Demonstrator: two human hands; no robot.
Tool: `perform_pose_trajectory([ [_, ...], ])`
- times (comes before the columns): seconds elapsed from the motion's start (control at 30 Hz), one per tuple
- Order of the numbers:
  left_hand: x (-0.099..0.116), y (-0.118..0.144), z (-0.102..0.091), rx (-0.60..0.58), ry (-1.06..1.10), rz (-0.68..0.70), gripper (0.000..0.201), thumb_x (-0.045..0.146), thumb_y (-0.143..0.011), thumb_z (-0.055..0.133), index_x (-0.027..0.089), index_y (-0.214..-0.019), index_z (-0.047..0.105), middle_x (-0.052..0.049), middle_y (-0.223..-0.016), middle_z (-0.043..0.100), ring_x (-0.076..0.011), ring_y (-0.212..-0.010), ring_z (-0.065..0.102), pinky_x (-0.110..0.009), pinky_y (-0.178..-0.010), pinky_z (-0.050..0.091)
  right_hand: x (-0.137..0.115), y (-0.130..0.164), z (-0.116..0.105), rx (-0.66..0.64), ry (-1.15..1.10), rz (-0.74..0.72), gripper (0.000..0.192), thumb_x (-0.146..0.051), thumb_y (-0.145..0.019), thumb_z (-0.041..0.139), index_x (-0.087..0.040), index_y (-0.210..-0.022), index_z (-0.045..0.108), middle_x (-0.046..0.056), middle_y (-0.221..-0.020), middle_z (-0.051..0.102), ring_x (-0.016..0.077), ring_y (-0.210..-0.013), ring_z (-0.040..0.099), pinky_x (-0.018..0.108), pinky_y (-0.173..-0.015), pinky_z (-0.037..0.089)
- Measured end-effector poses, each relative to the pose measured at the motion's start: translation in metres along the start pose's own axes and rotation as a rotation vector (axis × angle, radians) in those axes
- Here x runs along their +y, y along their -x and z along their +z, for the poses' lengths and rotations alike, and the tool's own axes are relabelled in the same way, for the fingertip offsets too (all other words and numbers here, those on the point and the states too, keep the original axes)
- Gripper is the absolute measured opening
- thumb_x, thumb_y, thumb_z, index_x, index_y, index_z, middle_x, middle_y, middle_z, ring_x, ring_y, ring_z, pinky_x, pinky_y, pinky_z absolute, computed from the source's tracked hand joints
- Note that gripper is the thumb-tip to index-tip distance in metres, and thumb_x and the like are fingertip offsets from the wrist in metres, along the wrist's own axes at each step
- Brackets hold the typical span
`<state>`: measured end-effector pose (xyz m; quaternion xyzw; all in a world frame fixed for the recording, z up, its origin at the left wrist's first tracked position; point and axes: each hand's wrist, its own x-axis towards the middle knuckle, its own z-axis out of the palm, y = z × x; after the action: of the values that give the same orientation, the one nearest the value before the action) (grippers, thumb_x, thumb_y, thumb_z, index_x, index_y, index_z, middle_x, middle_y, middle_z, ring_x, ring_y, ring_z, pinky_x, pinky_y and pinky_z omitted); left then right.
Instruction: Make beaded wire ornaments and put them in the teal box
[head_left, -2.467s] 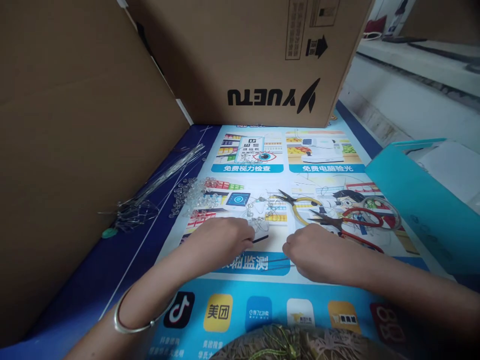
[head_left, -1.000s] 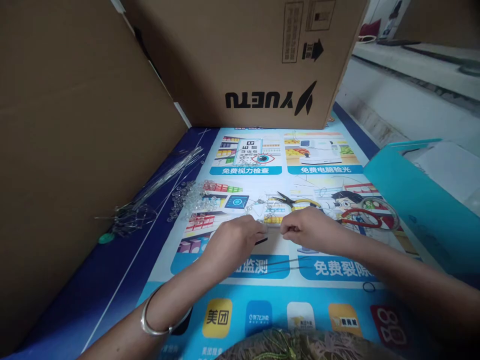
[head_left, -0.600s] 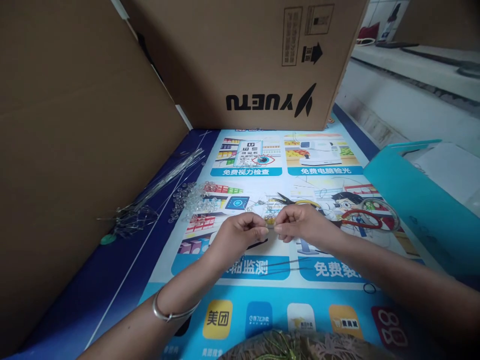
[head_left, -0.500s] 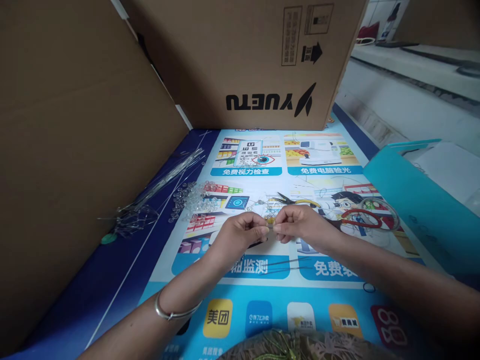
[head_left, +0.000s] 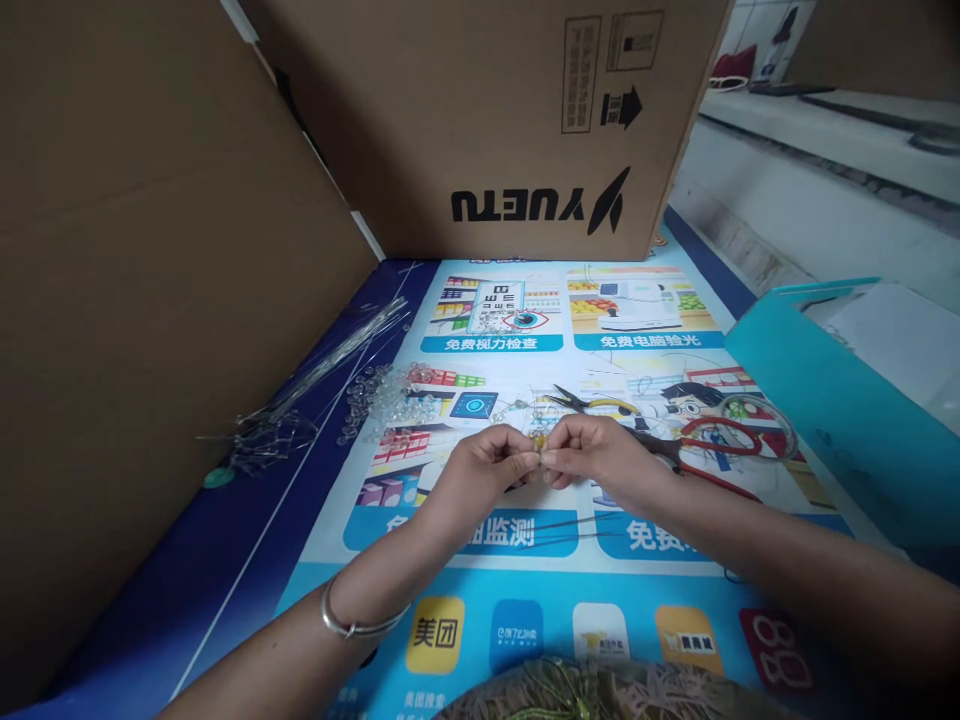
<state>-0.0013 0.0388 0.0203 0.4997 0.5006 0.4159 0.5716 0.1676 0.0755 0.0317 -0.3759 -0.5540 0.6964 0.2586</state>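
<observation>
My left hand [head_left: 491, 468] and my right hand [head_left: 589, 450] meet over the middle of the printed sheet, each closed in a pinch with thumb against forefinger. Their fingertips touch or nearly touch, and whatever lies between them is too small to name. A small yellowish piece [head_left: 538, 440] shows just behind the fingertips; I cannot tell whether it is held. Clear beads [head_left: 517, 405] on a thin strand lie beyond the hands. Pliers with yellow handles [head_left: 600, 403] rest behind my right hand, and red-handled scissors [head_left: 724, 440] lie partly under that forearm.
A heap of clear beads [head_left: 386, 400] lies left of the hands, with a bundle of thin wires [head_left: 322, 365] farther left. Cut wires [head_left: 574, 525] lie nearer me. Cardboard panels [head_left: 480, 120] stand at the back and left; a turquoise box [head_left: 832, 390] is at right.
My right hand has shifted slightly left, so the fingertips of both hands are closer together. More of the red-handled scissors now shows. The tools and beads have stayed in place.
</observation>
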Motion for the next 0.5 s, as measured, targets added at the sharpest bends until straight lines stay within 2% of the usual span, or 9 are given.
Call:
perform_pose_trajectory([
  [0.37,-0.0007,0.0011,-0.0019,-0.019,-0.086,0.025,0.013,0.026,-0.078,0.057,0.015,-0.072,0.053,0.0,-0.064,0.058,-0.0099,-0.059,0.05,-0.023,-0.057,0.04,0.0041,0.0001,0.0003,-0.003,-0.008,-0.022,0.015,-0.028,-0.07,0.061,-0.015,-0.074,0.054,0.001,-0.064,0.061,0.0115,-0.061,0.059,0.027,-0.062,0.049],
  [0.5,0.0049,0.001,-0.0083,-0.064,-0.134,0.02,0.013,0.028,-0.078,0.055,0.016,-0.074,0.053,0.0,-0.065,0.057,-0.0109,-0.06,0.052,-0.023,-0.057,0.04,-0.0033,-0.0012,-0.0027,-0.019,0.135,-0.002,0.018,-0.031,-0.073,0.058,-0.015,-0.078,0.054,0.001,-0.065,0.06,0.0115,-0.061,0.058,0.026,-0.06,0.047],
])
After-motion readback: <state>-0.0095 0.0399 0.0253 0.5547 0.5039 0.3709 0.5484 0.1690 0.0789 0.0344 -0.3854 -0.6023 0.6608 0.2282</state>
